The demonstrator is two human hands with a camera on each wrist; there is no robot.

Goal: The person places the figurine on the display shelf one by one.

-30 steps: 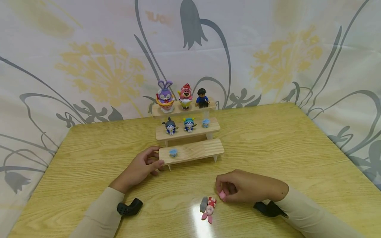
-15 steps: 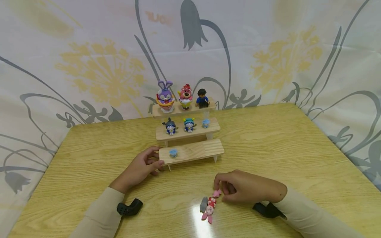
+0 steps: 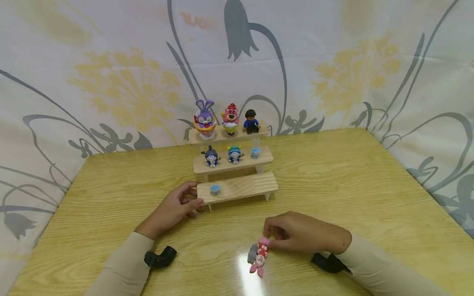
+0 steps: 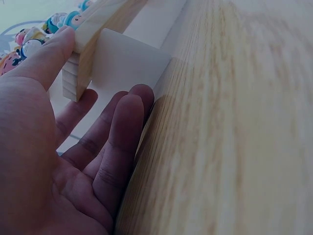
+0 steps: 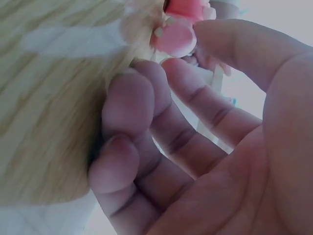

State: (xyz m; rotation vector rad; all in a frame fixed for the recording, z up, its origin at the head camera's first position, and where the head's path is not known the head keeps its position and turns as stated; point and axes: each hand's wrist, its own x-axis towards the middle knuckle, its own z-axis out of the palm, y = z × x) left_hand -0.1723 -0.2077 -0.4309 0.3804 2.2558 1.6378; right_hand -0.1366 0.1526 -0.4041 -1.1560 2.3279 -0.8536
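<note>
While the left hand (image 3: pixel 175 209) grips the left end of the bottom step (image 3: pixel 242 187) of the stand (image 3: pixel 233 166), its thumb on the upper face by the front left corner and its index finger at the underside, the right hand (image 3: pixel 300 232) is curled low over the table (image 3: pixel 333 181), well in front of that step's front edge, towards its right end. The left hand's other fingers bend close together beside the leg (image 4: pixel 128 68) under the step. The right thumb and index fingertip are at the pink piece (image 3: pixel 264 240); whether they pinch it or only touch it, I cannot tell. The remaining right fingers are bent in, side by side.

The pink piece lies on the table at the foot end of the red rabbit (image 3: pixel 260 261), seemingly touching it. The rabbit's ears point towards the person, and a grey piece (image 3: pixel 252 254) lies along its left side.

Near the bottom step's left end is a blue cup (image 3: pixel 215 189). The middle step carries two capped figures (image 3: pixel 211 158) and, near its right end, a blue-hatted figure (image 3: pixel 255 153). Along the top step stand a purple rabbit (image 3: pixel 204 120) at the left end, a bear (image 3: pixel 231 117) mid-length and a man (image 3: pixel 251 124) at the right end.
</note>
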